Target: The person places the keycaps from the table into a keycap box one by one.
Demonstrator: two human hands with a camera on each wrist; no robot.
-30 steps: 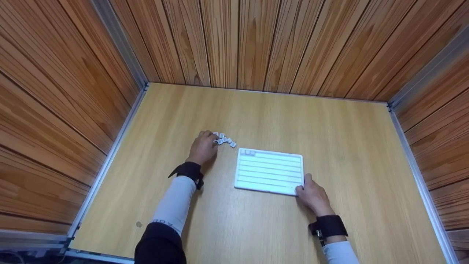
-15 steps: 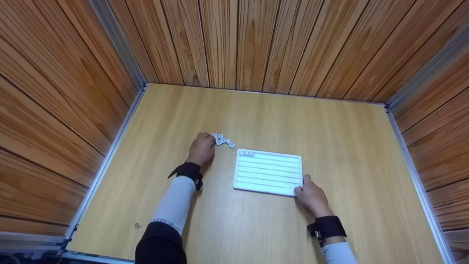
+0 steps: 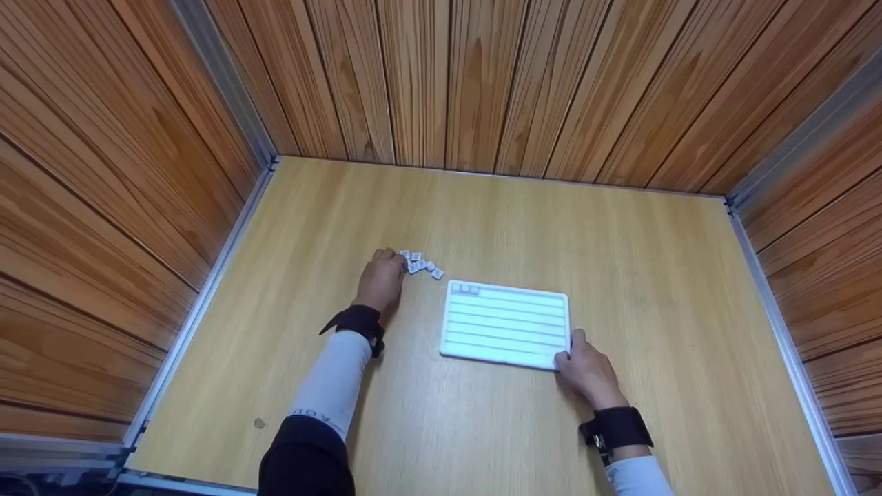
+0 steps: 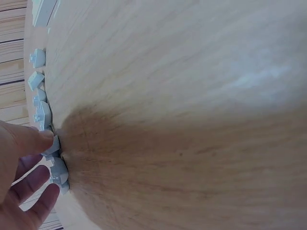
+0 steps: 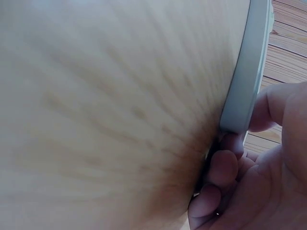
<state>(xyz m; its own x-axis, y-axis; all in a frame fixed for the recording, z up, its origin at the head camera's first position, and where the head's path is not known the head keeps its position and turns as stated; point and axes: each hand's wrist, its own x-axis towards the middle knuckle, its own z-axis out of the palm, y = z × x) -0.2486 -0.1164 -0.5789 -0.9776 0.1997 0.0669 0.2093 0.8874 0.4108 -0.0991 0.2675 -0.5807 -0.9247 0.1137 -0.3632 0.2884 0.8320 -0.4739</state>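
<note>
Right hand (image 3: pixel 587 372) pinching tray (image 3: pixel 506 322) corner, left hand (image 3: pixel 380 279) fingering keycaps (image 3: pixel 420 264)

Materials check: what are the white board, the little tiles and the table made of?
Board: looks like moulded plastic, matte white, with a rounded rim and ridged rows. Tiles: probably the same pale plastic, small moulded squares. Table: wood-grain surface, likely smooth laminate with a faint sheen; solid wood can't be excluded.

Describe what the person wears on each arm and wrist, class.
Both forearms wear pale grey-white sleeves. The left sleeve has small dark lettering near a black upper sleeve. Each wrist carries a black strap: left, right. Both hands are bare.
</note>
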